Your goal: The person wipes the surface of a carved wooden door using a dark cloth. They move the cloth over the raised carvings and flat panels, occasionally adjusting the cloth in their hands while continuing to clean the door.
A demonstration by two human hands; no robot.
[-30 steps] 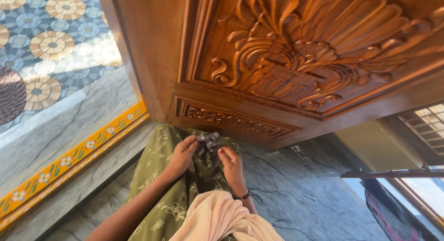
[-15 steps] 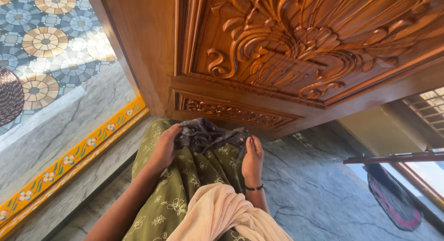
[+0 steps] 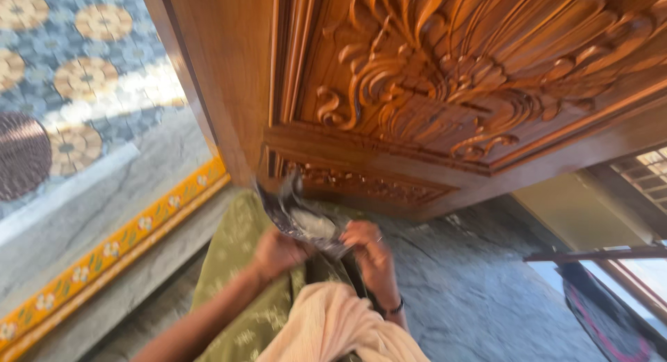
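A dark grey patterned cloth (image 3: 300,212) is held up in front of me, blurred by motion, over my lap in an olive green floral garment (image 3: 240,278). My left hand (image 3: 276,254) grips the cloth's lower left edge. My right hand (image 3: 370,249), with a dark bead bracelet at the wrist, grips the cloth on its right side. The cloth's top reaches the lower edge of a carved wooden door (image 3: 431,91) directly ahead. A peach scarf (image 3: 333,331) hangs below my arms.
The carved wooden door stands open over a grey stone floor (image 3: 479,292). A yellow flowered tile border (image 3: 118,247) runs along the left, with patterned paving (image 3: 76,77) beyond. A dark mat (image 3: 597,320) lies at the right, near a window grille (image 3: 649,174).
A second ago the cloth was bunched small between both hands. It then spread wide across my lap, and now both hands have drawn closer and lifted it toward the door.
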